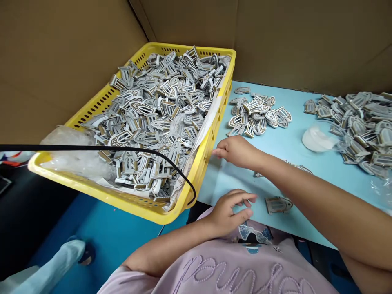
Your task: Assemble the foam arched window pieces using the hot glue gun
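My right hand (pixel 238 152) reaches across the blue tabletop, beside the basket's right wall. Its fingers are curled together with thumb and forefinger close; whatever they hold, if anything, is hidden. Just beyond it lies a small heap of arched, window-like pieces (pixel 255 111), white and grey with brown-gold trim. My left hand (pixel 230 210) hovers at the table's near edge, fingers apart and nothing in them. To its right a single arched piece (pixel 278 205) lies flat, and a few others show partly behind my right forearm.
A yellow slotted basket (pixel 211 141), full of the same pieces, stands at left with plastic film (pixel 76 151) in it. A black cable (pixel 122 148) crosses its front. At right are a larger heap (pixel 364 122) and a white pad-like thing (pixel 318 139). Cardboard walls (pixel 275 41) rise behind.
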{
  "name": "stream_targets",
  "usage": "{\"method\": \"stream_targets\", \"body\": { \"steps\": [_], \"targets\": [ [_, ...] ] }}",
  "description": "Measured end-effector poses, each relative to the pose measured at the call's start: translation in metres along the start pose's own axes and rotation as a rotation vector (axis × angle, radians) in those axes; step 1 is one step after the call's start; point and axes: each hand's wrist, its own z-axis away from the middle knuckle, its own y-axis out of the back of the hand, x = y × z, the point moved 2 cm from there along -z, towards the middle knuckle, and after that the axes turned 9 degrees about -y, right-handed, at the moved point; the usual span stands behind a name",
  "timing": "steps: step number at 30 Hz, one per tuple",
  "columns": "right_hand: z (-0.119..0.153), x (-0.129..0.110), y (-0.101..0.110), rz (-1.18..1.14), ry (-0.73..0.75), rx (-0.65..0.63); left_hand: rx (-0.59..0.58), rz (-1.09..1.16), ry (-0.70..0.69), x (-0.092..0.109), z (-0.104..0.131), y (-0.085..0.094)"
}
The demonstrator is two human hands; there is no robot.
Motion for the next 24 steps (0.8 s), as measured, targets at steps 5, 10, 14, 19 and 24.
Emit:
{"method": "stream_targets", "body": {
  "steps": [5,10,14,19,24],
  "targets": [
    [0.023,-0.019,0.029,-0.091,0.120,0.027,0.111,-0.047,0.021,0.000,-0.006,0.006],
    [0.079,-0.044,0.093,0.016,0.193,0.246,0.149,-0.109,-0.040,0.003,-0.006,0.009],
    [0.121,-0.008,0.124,0.244,0.229,0.467,0.134,-0.267,-0.075,0.000,-0.015,0.009],
    [0.136,0.114,0.086,0.332,-0.397,0.086,0.037,-0.700,-0.087,-0.005,-0.065,-0.007],
    [0.136,0.160,0.029,0.288,-0.521,0.054,-0.056,-1.017,0.157,-0.003,-0.123,-0.025]
  ]
}}
